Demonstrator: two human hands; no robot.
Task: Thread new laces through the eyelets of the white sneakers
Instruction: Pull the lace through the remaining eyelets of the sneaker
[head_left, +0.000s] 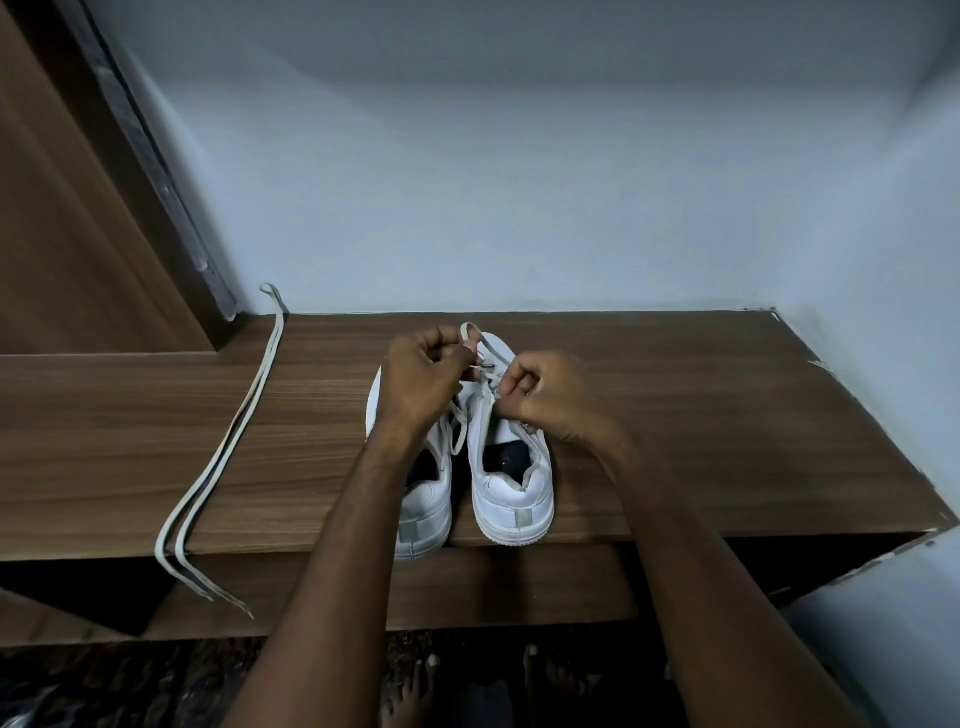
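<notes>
Two white sneakers stand side by side on a wooden shelf top (701, 415), heels toward me: the left sneaker (423, 512) and the right sneaker (511, 493). My left hand (421, 382) pinches a white lace (470, 332) that loops up over the toe of the right sneaker. My right hand (545, 397) is closed on the eyelet area of the right sneaker, fingertips pinching the lace there. The left sneaker has lace crossings showing beside my left wrist. Both hands hide the front eyelets.
A second long white lace (228, 447) lies doubled at the left of the shelf top, its ends hanging over the front edge. A wooden door (67, 234) stands at the left, a pale wall behind. My bare feet (410, 686) are below on the dark floor.
</notes>
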